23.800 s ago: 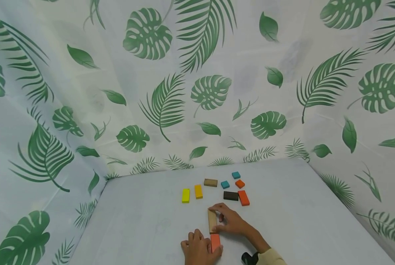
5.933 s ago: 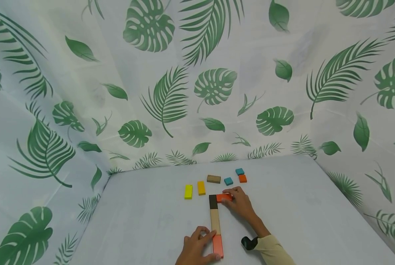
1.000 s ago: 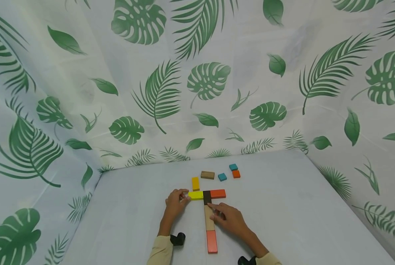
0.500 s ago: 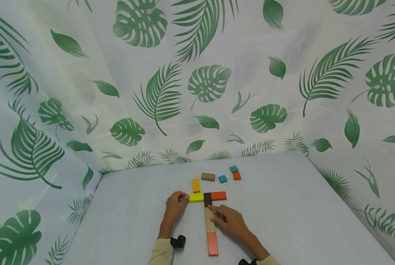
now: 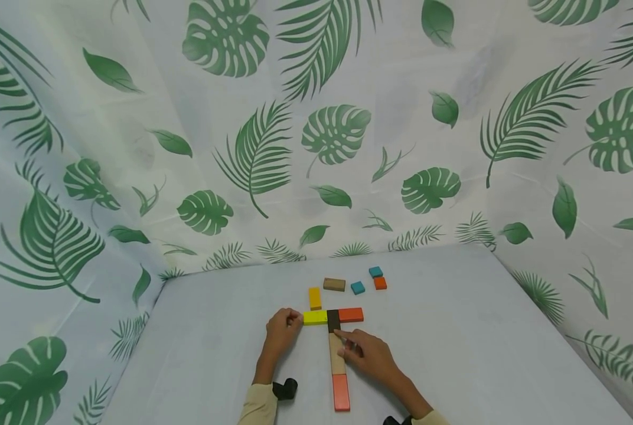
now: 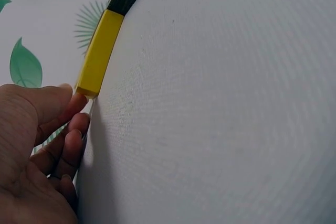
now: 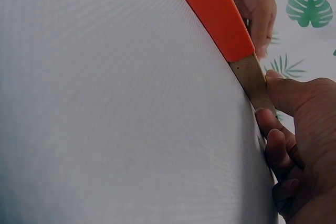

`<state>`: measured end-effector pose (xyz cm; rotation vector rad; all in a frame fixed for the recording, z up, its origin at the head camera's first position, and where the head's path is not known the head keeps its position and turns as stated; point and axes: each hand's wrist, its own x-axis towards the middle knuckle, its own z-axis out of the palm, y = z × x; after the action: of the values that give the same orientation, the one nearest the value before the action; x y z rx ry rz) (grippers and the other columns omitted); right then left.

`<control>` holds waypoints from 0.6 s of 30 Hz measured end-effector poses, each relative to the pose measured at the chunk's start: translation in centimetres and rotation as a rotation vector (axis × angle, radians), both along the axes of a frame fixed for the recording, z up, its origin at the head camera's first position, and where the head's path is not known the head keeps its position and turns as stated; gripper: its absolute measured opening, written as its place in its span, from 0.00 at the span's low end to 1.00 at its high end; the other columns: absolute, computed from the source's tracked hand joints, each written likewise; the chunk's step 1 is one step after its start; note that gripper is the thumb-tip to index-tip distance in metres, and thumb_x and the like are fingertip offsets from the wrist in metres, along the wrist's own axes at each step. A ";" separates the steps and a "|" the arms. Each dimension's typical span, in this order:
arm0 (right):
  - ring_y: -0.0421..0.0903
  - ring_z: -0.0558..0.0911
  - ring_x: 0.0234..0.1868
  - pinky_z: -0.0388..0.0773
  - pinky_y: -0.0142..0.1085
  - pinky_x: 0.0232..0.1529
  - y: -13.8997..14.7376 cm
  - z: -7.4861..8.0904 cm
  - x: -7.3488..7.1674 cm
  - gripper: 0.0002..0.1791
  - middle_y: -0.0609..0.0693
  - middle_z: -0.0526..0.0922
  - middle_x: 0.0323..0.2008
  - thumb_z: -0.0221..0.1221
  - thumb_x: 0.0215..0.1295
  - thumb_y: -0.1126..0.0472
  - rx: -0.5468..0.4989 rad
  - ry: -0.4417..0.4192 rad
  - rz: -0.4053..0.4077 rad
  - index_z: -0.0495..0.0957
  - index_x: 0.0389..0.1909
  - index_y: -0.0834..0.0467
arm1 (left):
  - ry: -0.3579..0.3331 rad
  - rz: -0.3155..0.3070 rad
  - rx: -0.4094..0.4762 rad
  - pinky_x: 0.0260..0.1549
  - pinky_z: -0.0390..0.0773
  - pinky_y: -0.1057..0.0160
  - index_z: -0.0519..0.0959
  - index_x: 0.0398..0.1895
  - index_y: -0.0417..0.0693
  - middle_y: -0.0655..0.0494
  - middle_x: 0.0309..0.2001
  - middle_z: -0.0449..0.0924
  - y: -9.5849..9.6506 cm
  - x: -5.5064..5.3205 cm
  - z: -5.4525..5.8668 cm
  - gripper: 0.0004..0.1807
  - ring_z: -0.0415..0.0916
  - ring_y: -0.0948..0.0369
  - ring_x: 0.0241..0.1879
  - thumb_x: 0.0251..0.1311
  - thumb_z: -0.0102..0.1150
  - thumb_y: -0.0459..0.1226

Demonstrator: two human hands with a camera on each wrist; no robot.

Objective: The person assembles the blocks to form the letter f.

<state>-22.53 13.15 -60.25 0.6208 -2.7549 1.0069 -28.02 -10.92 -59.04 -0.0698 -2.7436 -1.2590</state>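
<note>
Several flat wooden blocks form a cross on the table. A tan block and a black block continue the stem from a coral-red block. The arms are a yellow block and an orange-red block. My left hand has its fingertips at the yellow block's outer end; in the left wrist view the fingers meet that end without wrapping it. My right hand rests its index fingertip near the tan-black joint, with its thumb at the tan block's right side.
Behind the cross lie an amber block, a brown block, two small blue blocks and a small orange block. White table cloth surrounds them; a leaf-printed curtain stands along the back and sides.
Earlier the black, orange-red and yellow blocks were placed into the cross one after another. Over the last second the left fingers have drawn back slightly to the yellow block's end; the right hand stays.
</note>
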 end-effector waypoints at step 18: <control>0.28 0.64 0.24 0.63 0.24 0.24 -0.1 -0.1 -0.2 0.23 0.33 0.72 0.28 0.64 0.62 0.47 0.006 0.003 0.002 0.80 0.58 0.46 | 0.021 -0.020 0.003 0.36 0.68 0.64 0.79 0.47 0.42 0.53 0.35 0.74 0.2 1.0 0.1 0.10 0.69 0.62 0.35 0.63 0.59 0.35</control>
<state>-22.71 13.00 -60.39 0.6251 -2.7562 0.9978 -27.04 -10.68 -58.91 -0.1103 -2.7298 -1.2606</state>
